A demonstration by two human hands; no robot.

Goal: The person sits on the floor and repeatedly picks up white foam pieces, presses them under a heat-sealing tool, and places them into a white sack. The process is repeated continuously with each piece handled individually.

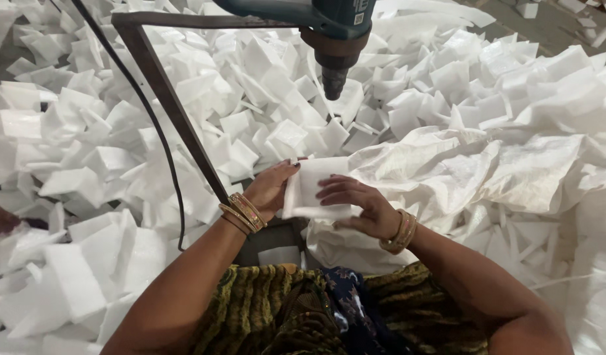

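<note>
At the far left lies a deep heap of white folded foam-sheet pieces (73, 164), loose and overlapping, spreading across the whole far side of the scene. A black cable (159, 141) runs down over the heap from the far edge toward the person's lap. Just right of it a dark brown angled metal bar frame (171, 105) slants from the far left corner down to the person's left wrist.

The left hand (270, 189) is closed on the left edge of a stack of flat white square foam sheets (314, 186), thumb and fingers curled round it; gold bangles (242, 213) sit on that wrist. The stack is held upright-tilted in front of the person's chest, between both hands, near the middle of the scene and below the drill. It looks soft and thin-layered, clean white, with slightly uneven edges and rounded corners, several sheets pressed together.

The right hand (360, 207) lies flat over the near right face of the stack, fingers spread and pressing on it, thumb side underneath, so it grips the stack as well. Above, at the far edge, a teal electric drill (329, 26) is mounted pointing down, its dark chuck hanging over the heap. To the right spreads a crumpled white woven plastic sack (487, 171), with more foam pieces beyond it
</note>
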